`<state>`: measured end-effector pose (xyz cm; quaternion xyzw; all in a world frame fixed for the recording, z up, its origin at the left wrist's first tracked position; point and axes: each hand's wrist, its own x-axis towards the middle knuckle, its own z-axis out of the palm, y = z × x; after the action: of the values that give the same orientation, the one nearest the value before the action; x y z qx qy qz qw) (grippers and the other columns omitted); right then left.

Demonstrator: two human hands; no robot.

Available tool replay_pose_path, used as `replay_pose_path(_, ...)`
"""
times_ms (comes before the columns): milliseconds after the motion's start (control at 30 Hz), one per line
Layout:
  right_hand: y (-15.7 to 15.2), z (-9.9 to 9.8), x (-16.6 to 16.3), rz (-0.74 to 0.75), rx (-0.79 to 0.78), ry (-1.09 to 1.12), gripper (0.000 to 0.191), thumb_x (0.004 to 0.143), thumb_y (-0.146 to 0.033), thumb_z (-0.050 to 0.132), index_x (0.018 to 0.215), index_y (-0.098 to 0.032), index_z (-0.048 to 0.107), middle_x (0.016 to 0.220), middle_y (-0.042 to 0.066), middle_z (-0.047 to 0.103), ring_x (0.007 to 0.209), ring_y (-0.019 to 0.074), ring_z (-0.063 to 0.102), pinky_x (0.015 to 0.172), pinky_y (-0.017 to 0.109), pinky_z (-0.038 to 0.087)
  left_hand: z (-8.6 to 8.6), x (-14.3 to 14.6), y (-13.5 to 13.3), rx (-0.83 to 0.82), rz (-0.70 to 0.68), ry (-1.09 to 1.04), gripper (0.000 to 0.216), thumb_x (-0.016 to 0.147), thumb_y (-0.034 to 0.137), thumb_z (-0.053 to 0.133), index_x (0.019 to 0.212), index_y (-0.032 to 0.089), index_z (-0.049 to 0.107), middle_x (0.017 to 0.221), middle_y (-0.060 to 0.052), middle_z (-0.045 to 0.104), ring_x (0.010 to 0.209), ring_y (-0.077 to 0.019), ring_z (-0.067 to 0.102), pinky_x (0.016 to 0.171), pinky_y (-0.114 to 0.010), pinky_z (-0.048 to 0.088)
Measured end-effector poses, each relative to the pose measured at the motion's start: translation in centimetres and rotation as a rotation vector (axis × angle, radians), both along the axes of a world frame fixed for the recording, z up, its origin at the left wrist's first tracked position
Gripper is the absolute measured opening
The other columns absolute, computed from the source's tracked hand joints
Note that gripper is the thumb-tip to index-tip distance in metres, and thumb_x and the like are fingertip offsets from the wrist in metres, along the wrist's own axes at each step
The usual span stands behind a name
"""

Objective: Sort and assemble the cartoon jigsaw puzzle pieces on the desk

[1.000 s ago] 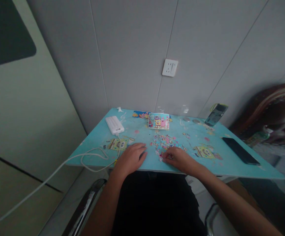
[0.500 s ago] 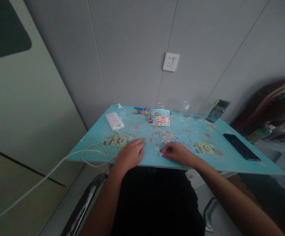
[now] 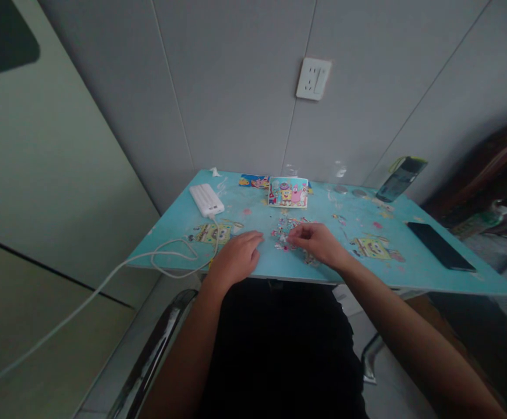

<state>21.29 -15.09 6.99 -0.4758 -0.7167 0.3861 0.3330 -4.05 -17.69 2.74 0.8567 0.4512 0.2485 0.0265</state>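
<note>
A loose heap of tiny, many-coloured jigsaw pieces [image 3: 284,226] lies on the light blue table [image 3: 279,265], partly hidden by my right hand [image 3: 321,243]. That hand is closed in a pinch at the heap, thumb and forefinger together, with a small pale piece at the fingertips. To the left of the heap, my left hand [image 3: 238,256] rests palm down on the tabletop, its fingers stretched out and holding nothing. Behind the heap is a picture card [image 3: 288,193] with cartoon figures.
A white power bank [image 3: 206,199] with a white cable [image 3: 170,241] is at the left. A blue printed strip [image 3: 254,181] lies behind the card. At the right are a dark bottle [image 3: 401,179] and a black phone [image 3: 440,246]. A socket [image 3: 314,78] is on the wall.
My right hand has moved forward from the heap's near edge, farther into the pieces. My left hand stays in place. The whole view has shifted, so the table appears higher.
</note>
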Motion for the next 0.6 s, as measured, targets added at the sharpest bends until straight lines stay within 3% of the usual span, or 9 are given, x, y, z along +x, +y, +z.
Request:
replay_pose_path(367, -1.6, 1.1, 0.5, -0.085, -0.027, 0.087, 0.037, 0.074, -0.046, 0.077, 0.096, -0.018, 0.071, 0.086, 0.005, 0.075, 0.073, 0.0171, 0.067, 0.069, 0.030, 0.053, -0.1, -0.1, 0.0, 0.009, -0.003, 0.006, 0.042, 0.091, 0.013, 0.045, 0.129, 0.017, 0.063, 0.138, -0.009, 0.062, 0.129, -0.0221, 0.057, 0.116, -0.039, 0.041)
replay_pose_path(500, -0.1, 0.1, 4.4, -0.189, 0.115, -0.151, 0.032, 0.082, -0.044, 0.068, 0.100, -0.018, 0.073, 0.087, 0.007, 0.076, 0.076, 0.0199, 0.068, 0.071, 0.032, 0.053, -0.3, -0.3, 0.1, 0.014, -0.012, -0.002, 0.043, 0.090, 0.014, 0.046, 0.128, 0.019, 0.064, 0.138, -0.008, 0.062, 0.128, -0.0221, 0.057, 0.115, -0.040, 0.042)
replay_pose_path(600, 1.9, -1.3, 9.3, -0.471, 0.262, -0.422, 0.031, 0.083, -0.040, 0.064, 0.102, -0.019, 0.075, 0.091, 0.008, 0.077, 0.077, 0.0222, 0.068, 0.076, 0.035, 0.052, -0.4, -0.3, 0.1, 0.024, -0.015, -0.016, 0.043, 0.089, 0.014, 0.046, 0.127, 0.021, 0.065, 0.136, -0.007, 0.064, 0.126, -0.0217, 0.059, 0.113, -0.041, 0.044)
